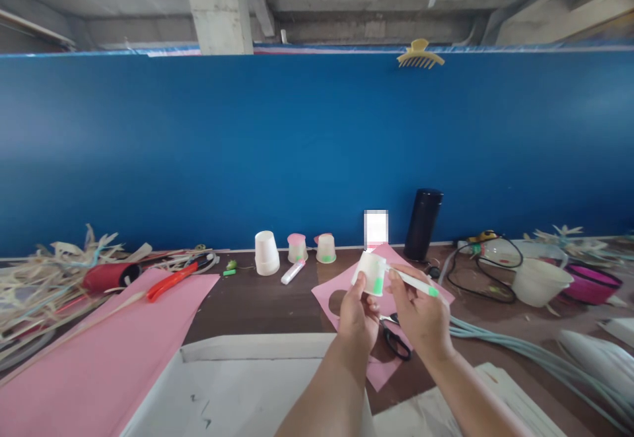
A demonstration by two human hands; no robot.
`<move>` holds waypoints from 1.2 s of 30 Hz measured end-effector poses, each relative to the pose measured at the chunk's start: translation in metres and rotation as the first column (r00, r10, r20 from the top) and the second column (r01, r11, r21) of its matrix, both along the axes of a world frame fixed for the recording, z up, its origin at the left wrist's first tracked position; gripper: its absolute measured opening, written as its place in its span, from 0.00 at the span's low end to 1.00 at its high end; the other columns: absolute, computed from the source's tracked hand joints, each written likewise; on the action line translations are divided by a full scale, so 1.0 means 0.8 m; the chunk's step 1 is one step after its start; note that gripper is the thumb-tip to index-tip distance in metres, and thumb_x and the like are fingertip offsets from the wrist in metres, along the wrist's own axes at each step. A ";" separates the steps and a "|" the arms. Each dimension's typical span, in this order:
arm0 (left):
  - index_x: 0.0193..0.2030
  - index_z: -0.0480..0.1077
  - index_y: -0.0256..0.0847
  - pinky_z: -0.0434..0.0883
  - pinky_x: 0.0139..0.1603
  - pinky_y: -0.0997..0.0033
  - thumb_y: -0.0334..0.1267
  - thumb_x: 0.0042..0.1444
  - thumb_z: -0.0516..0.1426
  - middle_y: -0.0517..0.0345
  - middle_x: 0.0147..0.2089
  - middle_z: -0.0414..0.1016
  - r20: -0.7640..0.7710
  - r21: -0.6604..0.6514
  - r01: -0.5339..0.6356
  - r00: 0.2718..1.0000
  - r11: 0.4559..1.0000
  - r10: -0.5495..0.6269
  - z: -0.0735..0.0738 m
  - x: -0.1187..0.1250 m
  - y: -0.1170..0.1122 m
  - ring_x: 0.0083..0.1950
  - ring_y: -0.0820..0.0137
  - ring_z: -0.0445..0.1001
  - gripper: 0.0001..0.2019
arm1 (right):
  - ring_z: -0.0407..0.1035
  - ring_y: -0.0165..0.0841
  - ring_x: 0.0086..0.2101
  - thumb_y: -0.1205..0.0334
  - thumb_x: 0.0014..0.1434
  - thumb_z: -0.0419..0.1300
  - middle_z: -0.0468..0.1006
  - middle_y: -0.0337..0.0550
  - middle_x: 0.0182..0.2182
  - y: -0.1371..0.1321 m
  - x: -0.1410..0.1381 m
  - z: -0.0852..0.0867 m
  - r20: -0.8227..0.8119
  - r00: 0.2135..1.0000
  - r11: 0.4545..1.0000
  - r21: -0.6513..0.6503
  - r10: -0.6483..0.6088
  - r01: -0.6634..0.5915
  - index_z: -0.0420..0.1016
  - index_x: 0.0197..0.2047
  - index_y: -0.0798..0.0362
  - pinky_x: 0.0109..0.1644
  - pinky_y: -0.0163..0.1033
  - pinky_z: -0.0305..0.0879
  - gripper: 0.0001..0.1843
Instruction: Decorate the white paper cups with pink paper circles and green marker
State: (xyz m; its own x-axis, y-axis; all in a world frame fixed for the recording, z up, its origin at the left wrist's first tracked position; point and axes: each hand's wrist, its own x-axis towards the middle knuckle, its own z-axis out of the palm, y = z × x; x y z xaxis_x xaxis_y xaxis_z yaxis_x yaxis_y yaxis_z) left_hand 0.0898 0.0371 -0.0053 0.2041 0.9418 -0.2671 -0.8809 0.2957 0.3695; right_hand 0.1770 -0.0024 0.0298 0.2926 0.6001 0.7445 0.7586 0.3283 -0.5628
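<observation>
My left hand [357,318] is wrapped round a white paper cup [367,273], tilted, with a bright green patch near its lower right. A white marker [413,282] with a green end is pinched in my right hand [420,311]; its tip is close to the cup's side, and I cannot tell whether it touches. Beneath both hands lie pink paper [333,286] with a piece cut out and black-handled scissors [396,343]. Left of them stand two small cups, one with a pink top [297,249] and one with a green patch [325,249].
Stacked white cups [267,253], a pink-and-white stick [293,272] and a green cap [229,272] sit further left. A black flask [423,224] stands behind my right hand. Red-handled pliers [171,283] rest on pink paper. A white box lid [238,384] lies in front; light-blue cords [515,341] run right.
</observation>
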 end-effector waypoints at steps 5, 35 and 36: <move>0.37 0.68 0.35 0.59 0.15 0.86 0.38 0.45 0.64 0.64 0.25 0.61 0.001 0.010 -0.010 1.000 1.000 0.010 0.000 0.000 -0.001 0.17 0.85 0.57 0.14 | 0.74 0.34 0.30 0.52 0.58 0.53 0.80 0.44 0.31 0.000 -0.001 0.000 0.020 1.000 1.000 -0.008 -0.008 0.008 0.73 0.39 0.53 0.35 0.35 0.66 0.15; 0.37 0.68 0.32 0.59 0.14 0.86 0.37 0.46 0.63 0.64 0.22 0.62 0.014 -0.013 -0.033 0.999 0.999 0.033 -0.001 -0.001 0.003 0.17 0.84 0.57 0.13 | 0.74 0.33 0.30 0.53 0.58 0.52 0.79 0.45 0.30 -0.001 -0.007 -0.001 0.049 0.998 0.999 -0.040 0.027 -0.025 0.73 0.38 0.55 0.38 0.34 0.66 0.15; 0.37 0.68 0.32 0.59 0.14 0.86 0.37 0.47 0.63 0.64 0.23 0.62 0.017 -0.013 -0.030 0.999 0.999 0.030 -0.001 -0.002 0.003 0.17 0.85 0.57 0.14 | 0.74 0.33 0.30 0.54 0.58 0.53 0.79 0.44 0.30 -0.001 -0.007 -0.001 0.048 0.998 0.999 -0.040 0.030 -0.028 0.73 0.38 0.55 0.37 0.34 0.67 0.14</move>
